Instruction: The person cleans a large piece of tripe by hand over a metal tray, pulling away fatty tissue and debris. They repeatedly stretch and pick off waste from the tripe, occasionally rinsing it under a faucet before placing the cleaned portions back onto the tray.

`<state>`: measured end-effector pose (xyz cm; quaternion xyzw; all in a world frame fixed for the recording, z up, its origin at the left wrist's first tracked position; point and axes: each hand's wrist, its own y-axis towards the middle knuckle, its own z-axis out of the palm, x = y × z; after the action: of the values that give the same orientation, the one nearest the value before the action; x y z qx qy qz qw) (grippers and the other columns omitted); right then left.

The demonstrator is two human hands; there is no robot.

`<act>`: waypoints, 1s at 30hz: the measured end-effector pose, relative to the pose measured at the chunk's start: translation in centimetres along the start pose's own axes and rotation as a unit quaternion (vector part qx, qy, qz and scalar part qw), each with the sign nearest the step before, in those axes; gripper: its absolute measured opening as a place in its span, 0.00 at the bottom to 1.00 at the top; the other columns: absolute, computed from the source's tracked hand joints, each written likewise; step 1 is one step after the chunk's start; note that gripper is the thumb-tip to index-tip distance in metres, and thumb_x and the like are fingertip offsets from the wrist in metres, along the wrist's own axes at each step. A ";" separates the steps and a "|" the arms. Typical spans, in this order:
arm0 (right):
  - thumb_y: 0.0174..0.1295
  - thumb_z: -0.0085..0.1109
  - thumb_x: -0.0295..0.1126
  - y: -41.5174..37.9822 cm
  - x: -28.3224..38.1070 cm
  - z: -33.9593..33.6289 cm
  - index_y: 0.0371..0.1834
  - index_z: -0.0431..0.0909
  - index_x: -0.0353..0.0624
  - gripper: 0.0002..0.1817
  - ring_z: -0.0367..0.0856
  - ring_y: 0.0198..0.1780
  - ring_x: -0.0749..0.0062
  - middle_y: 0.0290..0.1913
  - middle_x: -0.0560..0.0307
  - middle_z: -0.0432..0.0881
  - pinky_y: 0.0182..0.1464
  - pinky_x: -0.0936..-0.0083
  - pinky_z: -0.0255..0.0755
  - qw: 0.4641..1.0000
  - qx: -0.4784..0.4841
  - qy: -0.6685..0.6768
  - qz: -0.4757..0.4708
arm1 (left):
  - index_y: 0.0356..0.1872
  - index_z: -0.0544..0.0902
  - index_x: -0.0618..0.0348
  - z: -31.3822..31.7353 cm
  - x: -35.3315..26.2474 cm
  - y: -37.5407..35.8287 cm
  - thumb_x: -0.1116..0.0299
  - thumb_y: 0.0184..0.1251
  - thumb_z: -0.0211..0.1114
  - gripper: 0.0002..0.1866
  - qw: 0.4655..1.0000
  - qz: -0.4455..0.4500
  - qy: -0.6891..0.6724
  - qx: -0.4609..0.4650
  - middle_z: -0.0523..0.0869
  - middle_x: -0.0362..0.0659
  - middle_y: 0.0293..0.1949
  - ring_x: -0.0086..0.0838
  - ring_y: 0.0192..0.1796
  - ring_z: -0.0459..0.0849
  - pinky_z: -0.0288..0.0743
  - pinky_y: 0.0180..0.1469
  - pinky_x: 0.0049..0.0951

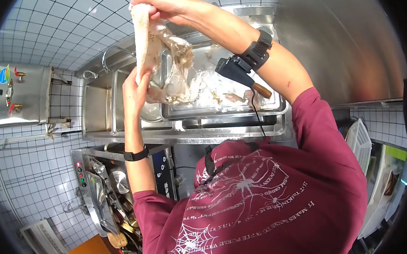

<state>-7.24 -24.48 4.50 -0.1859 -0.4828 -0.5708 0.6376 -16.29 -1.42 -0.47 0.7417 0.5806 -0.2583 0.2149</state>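
Note:
A large, pale, wet piece of raw meat with whitish skin hangs stretched between my two hands. My right hand pinches its upper end, high near the tiled wall. Lower down, my left hand grips its left edge, fingers partly hidden behind it. The ragged lower part droops over the left side of a metal tray. Small meat scraps and wet bits lie in that tray. Under my right forearm is a wooden handle with a dark part at its upper end.
The tray rests over a steel sink with a curved faucet. A steel panel rises at right. At lower left stands a metal unit holding pans and utensils. A black cable runs over the sink's front edge.

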 end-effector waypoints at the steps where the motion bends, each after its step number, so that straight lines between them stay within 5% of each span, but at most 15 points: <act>1: 0.57 0.63 0.34 1.0 -0.4 0.8 0.32 0.82 0.34 0.12 0.74 0.26 0.78 0.29 0.55 0.81 0.29 0.80 0.69 0.999 -0.015 -0.019 -0.023 | 0.45 0.82 0.66 -0.1 0.8 0.3 0.62 0.69 0.60 0.15 1.000 0.001 0.001 -0.001 0.86 0.42 0.30 0.19 0.35 0.81 0.74 0.40 0.26; 5: 0.57 0.64 0.36 0.2 0.5 2.7 0.31 0.82 0.33 0.13 0.74 0.25 0.77 0.27 0.55 0.81 0.29 0.80 0.70 0.992 -0.067 -0.093 -0.048 | 0.42 0.83 0.69 0.5 3.2 1.1 0.59 0.73 0.55 0.19 0.981 0.056 -0.152 0.108 0.88 0.42 0.35 0.21 0.40 0.82 0.72 0.49 0.26; 8: 0.58 0.63 0.36 0.5 -0.7 2.8 0.30 0.82 0.32 0.14 0.75 0.26 0.76 0.23 0.55 0.80 0.31 0.79 0.71 0.987 -0.058 -0.148 -0.011 | 0.45 0.81 0.72 1.4 3.1 0.4 0.60 0.73 0.54 0.20 0.918 0.010 -0.367 0.151 0.87 0.47 0.40 0.28 0.48 0.82 0.69 0.58 0.29; 9: 0.58 0.63 0.36 0.4 -1.0 2.6 0.30 0.82 0.32 0.14 0.75 0.26 0.76 0.23 0.55 0.80 0.31 0.79 0.71 0.987 -0.058 -0.149 -0.009 | 0.45 0.81 0.72 1.6 3.6 0.5 0.60 0.73 0.54 0.20 0.917 0.010 -0.369 0.151 0.87 0.47 0.40 0.28 0.48 0.82 0.69 0.58 0.29; 11: 0.58 0.63 0.36 0.3 -1.6 2.2 0.30 0.82 0.33 0.14 0.75 0.26 0.76 0.23 0.55 0.79 0.31 0.79 0.71 0.992 -0.046 -0.120 0.018 | 0.46 0.79 0.73 2.2 5.0 0.9 0.57 0.73 0.52 0.23 0.808 0.030 -0.547 0.215 0.86 0.48 0.37 0.34 0.47 0.84 0.70 0.59 0.35; 12: 0.58 0.63 0.36 0.3 -2.1 2.1 0.30 0.82 0.33 0.14 0.75 0.26 0.76 0.23 0.55 0.79 0.31 0.79 0.71 0.991 -0.046 -0.121 0.021 | 0.49 0.77 0.66 2.2 4.5 0.8 0.55 0.72 0.52 0.21 0.793 0.056 -0.555 0.243 0.84 0.47 0.35 0.36 0.42 0.85 0.75 0.56 0.42; 15: 0.61 0.59 0.29 0.4 -3.0 1.8 0.28 0.79 0.35 0.08 0.64 0.18 0.87 0.21 0.63 0.75 0.20 0.87 0.56 0.989 -0.077 -0.115 0.053 | 0.44 0.79 0.72 2.5 4.2 0.9 0.58 0.72 0.50 0.21 0.775 0.028 -0.578 0.254 0.86 0.49 0.34 0.38 0.40 0.87 0.79 0.48 0.37; 17: 0.60 0.60 0.29 0.3 -3.6 1.7 0.28 0.79 0.36 0.08 0.63 0.18 0.87 0.20 0.64 0.74 0.20 0.85 0.56 0.989 -0.079 -0.110 0.065 | 0.40 0.81 0.69 2.4 2.5 1.7 0.61 0.66 0.61 0.17 0.927 -0.045 -0.327 0.179 0.85 0.45 0.31 0.31 0.34 0.85 0.78 0.42 0.30; 19: 0.59 0.60 0.30 0.0 -3.5 2.4 0.28 0.79 0.36 0.08 0.62 0.18 0.87 0.20 0.65 0.74 0.20 0.84 0.55 0.985 -0.072 -0.140 0.068 | 0.40 0.81 0.68 3.1 3.2 2.7 0.62 0.62 0.66 0.16 0.980 -0.011 -0.152 0.127 0.84 0.41 0.30 0.27 0.32 0.82 0.74 0.41 0.27; 21: 0.59 0.61 0.30 -0.1 -3.0 3.1 0.28 0.79 0.36 0.07 0.62 0.18 0.87 0.20 0.65 0.73 0.20 0.83 0.55 0.981 -0.065 -0.169 0.067 | 0.41 0.81 0.67 4.0 3.1 3.3 0.64 0.62 0.66 0.15 0.983 0.015 -0.174 0.053 0.84 0.41 0.32 0.26 0.34 0.81 0.73 0.42 0.27; 23: 0.56 0.62 0.35 0.1 -2.3 3.9 0.30 0.81 0.33 0.12 0.76 0.27 0.76 0.26 0.55 0.80 0.31 0.77 0.70 0.983 -0.050 -0.172 0.045 | 0.42 0.81 0.66 4.3 2.8 4.4 0.66 0.61 0.65 0.14 0.980 0.045 -0.195 -0.018 0.84 0.41 0.34 0.25 0.36 0.79 0.72 0.43 0.27; 25: 0.56 0.62 0.33 -0.2 -0.8 5.7 0.29 0.81 0.33 0.12 0.75 0.27 0.76 0.26 0.55 0.80 0.30 0.77 0.69 0.985 -0.053 -0.158 0.040 | 0.48 0.79 0.65 3.8 2.1 5.4 0.71 0.58 0.64 0.16 0.970 0.074 -0.169 -0.156 0.83 0.44 0.43 0.27 0.42 0.79 0.72 0.46 0.28; 27: 0.56 0.63 0.32 -0.7 1.8 7.0 0.29 0.80 0.32 0.11 0.75 0.26 0.77 0.26 0.54 0.80 0.29 0.78 0.68 0.988 -0.053 -0.144 0.033 | 0.55 0.74 0.65 3.6 1.4 5.7 0.70 0.61 0.58 0.21 0.964 0.083 -0.210 -0.139 0.81 0.47 0.49 0.31 0.49 0.80 0.73 0.51 0.30; 29: 0.56 0.64 0.31 -2.4 5.8 6.9 0.27 0.80 0.33 0.10 0.73 0.24 0.78 0.24 0.55 0.79 0.26 0.79 0.67 0.994 0.089 -0.009 0.058 | 0.62 0.69 0.63 3.2 1.0 6.0 0.60 0.71 0.55 0.24 0.849 0.113 -0.516 0.006 0.81 0.47 0.50 0.33 0.55 0.79 0.70 0.60 0.37; 30: 0.56 0.64 0.30 -2.6 6.8 6.8 0.26 0.79 0.33 0.09 0.72 0.23 0.79 0.23 0.56 0.78 0.25 0.80 0.66 0.983 0.160 0.058 0.069 | 0.60 0.69 0.62 2.5 -0.3 5.6 0.59 0.72 0.53 0.22 0.827 0.115 -0.550 0.023 0.81 0.48 0.45 0.38 0.55 0.79 0.72 0.59 0.42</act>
<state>-13.14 -23.52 12.45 -0.0811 -0.5158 -0.4505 0.7242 -11.20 -4.48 -2.16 0.5430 0.2708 -0.6102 0.5093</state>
